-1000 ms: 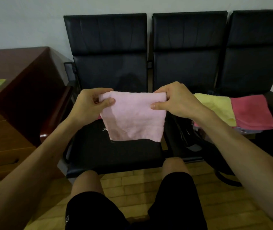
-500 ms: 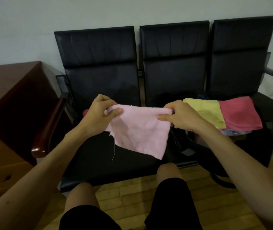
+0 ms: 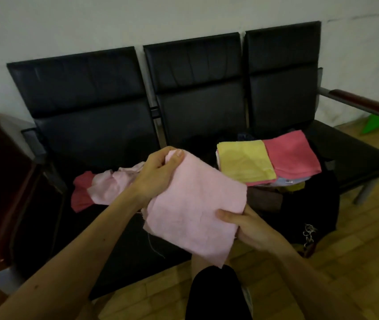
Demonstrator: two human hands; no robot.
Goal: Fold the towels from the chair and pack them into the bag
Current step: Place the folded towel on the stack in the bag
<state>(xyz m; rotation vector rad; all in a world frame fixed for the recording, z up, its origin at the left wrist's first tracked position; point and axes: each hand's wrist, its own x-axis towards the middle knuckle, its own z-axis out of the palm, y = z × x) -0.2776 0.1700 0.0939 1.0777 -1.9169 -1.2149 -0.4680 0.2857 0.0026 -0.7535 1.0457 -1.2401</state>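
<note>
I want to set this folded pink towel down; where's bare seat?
The right seat, between the red towel and the armrest, is bare; so is the front of the left seat, below the unfolded pile. The black bag is crowded.

The black three-seat bench stood before me against the wall, on a wooden floor. On its left seat lay a crumpled heap of towels, pale pink and red, bunched toward the back of the cushion. The black bag sat at the middle seat, though I couldn't tell whether seat or floor bore its weight, and a green scrap lay on the floor beyond the right armrest.
</note>
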